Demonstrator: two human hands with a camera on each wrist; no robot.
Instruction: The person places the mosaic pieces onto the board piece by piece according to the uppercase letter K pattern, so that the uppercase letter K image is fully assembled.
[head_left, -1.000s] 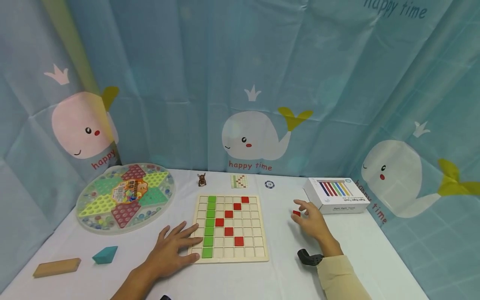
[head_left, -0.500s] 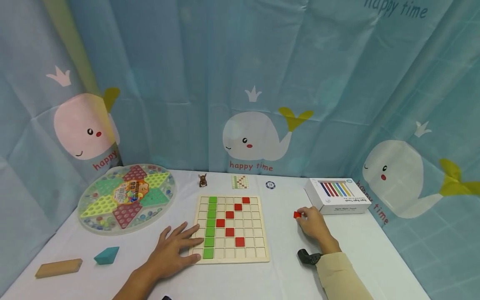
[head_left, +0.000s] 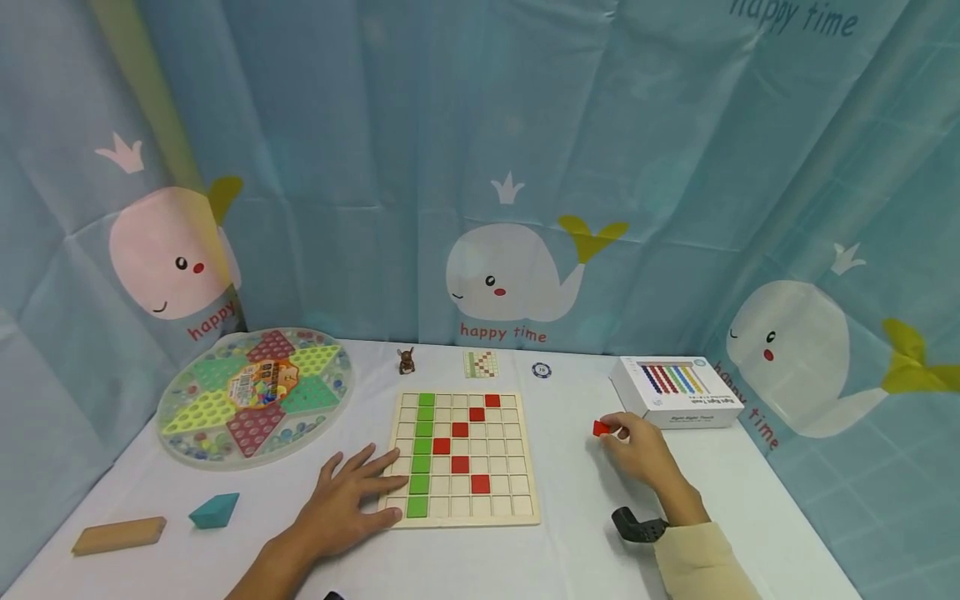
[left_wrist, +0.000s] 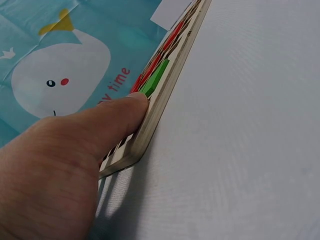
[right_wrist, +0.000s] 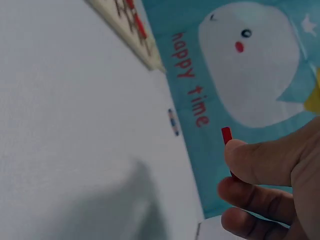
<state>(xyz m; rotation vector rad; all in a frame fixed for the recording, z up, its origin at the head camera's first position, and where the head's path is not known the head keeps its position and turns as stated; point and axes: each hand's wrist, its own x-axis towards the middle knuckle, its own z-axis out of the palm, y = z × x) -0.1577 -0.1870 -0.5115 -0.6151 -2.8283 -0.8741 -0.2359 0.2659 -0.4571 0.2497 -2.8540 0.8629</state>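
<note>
A wooden grid board (head_left: 517,510) lies mid-table with a green column of tiles (head_left: 423,450) and several red tiles (head_left: 460,464) in a zigzag. My left hand (head_left: 352,496) rests flat on the board's near left corner, fingers spread; in the left wrist view the thumb (left_wrist: 107,120) lies on the board's edge (left_wrist: 165,95). My right hand (head_left: 637,446) is to the right of the board and pinches a small red tile (head_left: 602,428), seen between thumb and fingers in the right wrist view as well (right_wrist: 226,135).
A white box (head_left: 675,392) with coloured stripes stands just behind my right hand. A round Chinese checkers board (head_left: 255,392) sits at the left. A teal block (head_left: 213,510) and wooden block (head_left: 118,535) lie front left. A small figurine (head_left: 407,360), card (head_left: 480,363) and chip (head_left: 541,370) are behind the board.
My right hand closed its fingers round the red tile on the table and has lifted it slightly, drawing a little to the right. My left hand has stayed on the board.
</note>
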